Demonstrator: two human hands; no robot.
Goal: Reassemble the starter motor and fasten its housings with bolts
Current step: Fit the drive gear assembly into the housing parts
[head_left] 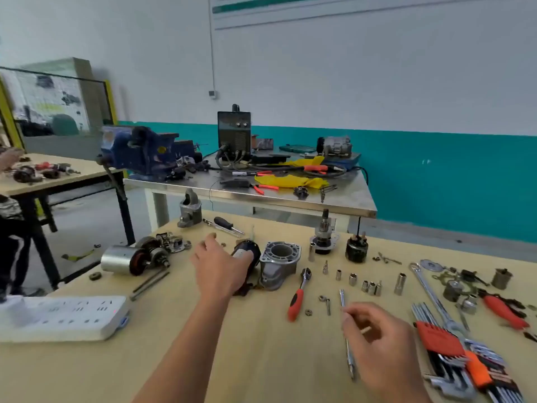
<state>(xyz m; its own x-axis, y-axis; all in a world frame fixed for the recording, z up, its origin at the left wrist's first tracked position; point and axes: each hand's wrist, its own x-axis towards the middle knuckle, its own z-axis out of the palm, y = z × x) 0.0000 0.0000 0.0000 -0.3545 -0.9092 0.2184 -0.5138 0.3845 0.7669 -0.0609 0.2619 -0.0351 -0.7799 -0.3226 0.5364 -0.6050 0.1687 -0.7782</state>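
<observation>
Early step: L hand point(218, 269), fingers spread, reaches onto black cylindrical motor body point(242, 251), mid-table beside grey cast-aluminium housing point(279, 266). R hand point(377, 338) pinches long thin silver bolt point(342, 298). Next prob: mate body w/ housing, align bolt holes.

White wall point(348, 82) from 10 to 2 o'clock, teal band point(436, 175) along its base. Thin conduit point(211, 53) runs up the wall at 12, green-striped sign board point(348, 10) at 1. Grey floor point(87, 205) at 9. Steel bench point(348, 197) at 12, black-legged wood bench point(87, 171) at 9. Yellow-framed glass panel point(52, 103) at 10. Light soft, even.
</observation>
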